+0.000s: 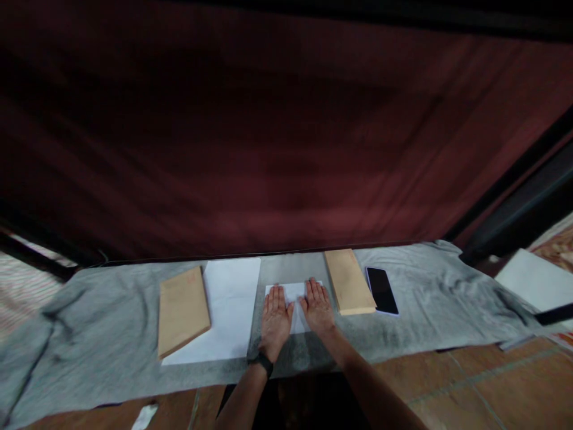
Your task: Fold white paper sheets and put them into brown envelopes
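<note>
Evenly spread, my left grip (276, 316) and right grip (318, 307) lie wide and flat, holding nothing, palms down on the small white sheet (299, 322). It rests on the grey cloth (430, 286) at 12 o'clock from me. My left covers its 9 o'clock side, my right its 3 o'clock side, thumbs turned inward, with bare paper between. I cannot tell whether it is folded. To smooth it well, I judge that both palms should bear equally and stroke outward from the middle, or one should anchor while the other strokes; soft cloth beneath could let paper crease. Toward 2 o'clock I need short strokes: a brown packet (350, 282) lies just beside my right fingers, the phone (382, 291) beyond it. Toward 9 o'clock, the large white sheet (233, 307) sits near my left.
</note>
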Motion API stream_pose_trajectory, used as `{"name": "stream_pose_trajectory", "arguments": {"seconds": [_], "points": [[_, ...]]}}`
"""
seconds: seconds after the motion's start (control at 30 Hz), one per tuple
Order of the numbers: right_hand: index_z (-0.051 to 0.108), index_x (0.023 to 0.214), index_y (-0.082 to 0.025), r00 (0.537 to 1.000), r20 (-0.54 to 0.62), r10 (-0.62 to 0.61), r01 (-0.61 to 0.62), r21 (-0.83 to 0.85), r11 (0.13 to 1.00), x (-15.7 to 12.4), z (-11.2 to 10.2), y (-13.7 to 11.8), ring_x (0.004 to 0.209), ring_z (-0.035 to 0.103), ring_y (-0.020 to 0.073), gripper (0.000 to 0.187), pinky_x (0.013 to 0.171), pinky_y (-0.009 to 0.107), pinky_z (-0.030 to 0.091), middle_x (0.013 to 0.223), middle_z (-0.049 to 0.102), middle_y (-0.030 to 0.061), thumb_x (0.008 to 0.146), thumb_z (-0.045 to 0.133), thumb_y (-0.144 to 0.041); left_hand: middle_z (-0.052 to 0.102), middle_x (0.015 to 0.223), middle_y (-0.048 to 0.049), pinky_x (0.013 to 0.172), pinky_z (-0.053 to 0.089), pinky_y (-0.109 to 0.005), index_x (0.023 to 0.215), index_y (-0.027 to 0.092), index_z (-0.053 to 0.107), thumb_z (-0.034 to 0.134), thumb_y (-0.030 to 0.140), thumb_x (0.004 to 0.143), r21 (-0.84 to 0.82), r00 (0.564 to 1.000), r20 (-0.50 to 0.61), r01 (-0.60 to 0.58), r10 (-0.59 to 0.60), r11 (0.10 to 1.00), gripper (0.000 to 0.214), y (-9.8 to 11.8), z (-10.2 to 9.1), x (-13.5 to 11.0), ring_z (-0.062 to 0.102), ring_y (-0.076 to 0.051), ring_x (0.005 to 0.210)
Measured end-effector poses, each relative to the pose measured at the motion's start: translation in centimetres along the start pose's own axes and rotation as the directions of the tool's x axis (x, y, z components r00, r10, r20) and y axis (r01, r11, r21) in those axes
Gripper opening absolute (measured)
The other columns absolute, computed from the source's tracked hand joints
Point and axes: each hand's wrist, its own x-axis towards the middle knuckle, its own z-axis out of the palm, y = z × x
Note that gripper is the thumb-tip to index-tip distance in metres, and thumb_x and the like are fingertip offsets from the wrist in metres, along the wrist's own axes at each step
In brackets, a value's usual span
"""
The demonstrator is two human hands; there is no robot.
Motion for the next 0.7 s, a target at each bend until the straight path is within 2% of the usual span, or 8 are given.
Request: {"name": "stream_pose_trajectory", "arguments": {"seconds": [0.2, 0.4, 0.57, 0.7], "points": [[0.031, 0.155, -0.009, 0.999, -0.047, 0.021, -0.02, 0.022, 1.0, -0.4, 0.4, 0.1, 0.14, 0.044, 0.0295, 0.062, 0.117, 0.046, 0.028, 0.152, 0.045, 0.0183, 0.103, 0.032, -0.043, 0.042, 0.154, -0.023, 0.117, 0.034, -0.051, 0.15, 0.001, 0.036, 0.033, 0.037, 0.1, -0.021, 0.986, -0.125, 0.106, -0.107, 0.994, 0.062, 0.1, -0.8, -3.1, 0.037, -0.032, 0.145], [0.034, 0.153, -0.007, 0.996, -0.08, 0.035, -0.031, 0.048, 0.998, -0.1, 0.5, -0.1, 0.14, 0.044, 0.0309, 0.062, 0.116, 0.047, 0.029, 0.152, 0.044, 0.0196, 0.103, 0.033, -0.042, 0.044, 0.152, -0.0232, 0.115, 0.036, -0.051, 0.15, 0.003, 0.038, 0.034, 0.037, 0.1, -0.019, 0.975, -0.17, 0.138, -0.14, 0.99, 0.06, 0.1, -2.2, -6.7, 0.04, -0.032, 0.143], [0.031, 0.155, -0.01, 0.997, -0.076, 0.026, -0.022, 0.06, 0.998, -0.8, -0.6, -0.8, 0.139, 0.045, 0.0301, 0.058, 0.115, 0.05, 0.029, 0.152, 0.045, 0.0184, 0.103, 0.031, -0.037, 0.046, 0.15, -0.0245, 0.115, 0.036, -0.05, 0.147, 0.001, 0.042, 0.034, 0.031, 0.098, 0.031, 0.978, -0.154, 0.148, -0.142, 0.988, 0.058, 0.5, -2.5, -7.0, 0.042, -0.032, 0.141], [0.037, 0.154, -0.021, 0.994, -0.006, -0.107, 0.107, 0.054, 0.993, -4.0, -2.1, -1.5, 0.142, 0.04, 0.027, 0.053, 0.116, 0.046, 0.03, 0.159, 0.036, 0.0097, 0.103, 0.036, -0.038, 0.046, 0.151, -0.0208, 0.113, 0.038, -0.049, 0.146, 0.005, 0.044, 0.036, 0.026, 0.094, 0.03, 0.971, -0.137, 0.201, -0.195, 0.979, 0.057, 0.7, -2.0, -6.9, 0.043, -0.031, 0.141]]}}
